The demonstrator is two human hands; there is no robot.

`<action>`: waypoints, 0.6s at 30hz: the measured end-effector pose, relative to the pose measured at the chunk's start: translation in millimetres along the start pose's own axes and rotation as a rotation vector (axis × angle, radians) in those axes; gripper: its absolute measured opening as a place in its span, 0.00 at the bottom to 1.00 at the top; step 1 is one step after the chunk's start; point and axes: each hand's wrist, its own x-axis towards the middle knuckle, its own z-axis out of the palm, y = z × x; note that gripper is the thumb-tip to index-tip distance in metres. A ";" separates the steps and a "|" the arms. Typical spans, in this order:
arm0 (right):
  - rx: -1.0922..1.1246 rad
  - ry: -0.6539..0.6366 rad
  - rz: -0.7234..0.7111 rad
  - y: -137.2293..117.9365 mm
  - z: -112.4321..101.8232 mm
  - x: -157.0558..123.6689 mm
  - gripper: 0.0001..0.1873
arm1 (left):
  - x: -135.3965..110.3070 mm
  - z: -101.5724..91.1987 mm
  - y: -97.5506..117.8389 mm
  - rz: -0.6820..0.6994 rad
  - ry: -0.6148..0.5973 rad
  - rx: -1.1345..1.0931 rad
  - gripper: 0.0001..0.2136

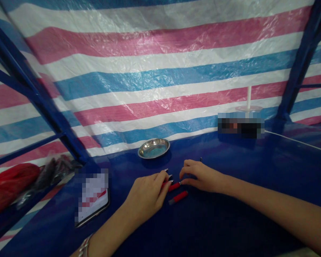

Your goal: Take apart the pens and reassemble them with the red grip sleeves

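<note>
My left hand [148,189] is closed around a slim red pen [174,186], whose tip points right. My right hand [199,175] has its thumb and bent fingers at that tip and seems to pinch it; the exact contact is too small to see. Just below the pen, a short red piece [180,196] with a greyish see-through end, like a pen cap, lies on the blue table [216,221]. Behind my right hand a small dark object [200,159] pokes up; its kind is unclear.
A shallow oval metal dish [153,148] stands at the back, near the striped plastic sheet [163,78]. To the left lies a phone [95,203], partly blurred out. A lidded cup with a straw [249,98] stands back right, by a white cable [296,139]. Blue metal posts [299,60] frame both sides.
</note>
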 end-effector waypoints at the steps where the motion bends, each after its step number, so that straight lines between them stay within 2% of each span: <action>1: 0.002 -0.001 -0.004 0.1 0.7 0.1 0.09 | 0.6 0.5 -1.0 -0.027 0.015 -0.003 0.08; 8: 0.031 -0.028 -0.014 2.8 10.4 2.6 0.07 | 1.3 4.7 -2.5 -0.028 -0.001 0.010 0.08; 18: 0.064 0.099 -0.013 1.3 0.0 2.4 0.04 | 0.6 5.2 -3.3 -0.012 -0.006 0.086 0.10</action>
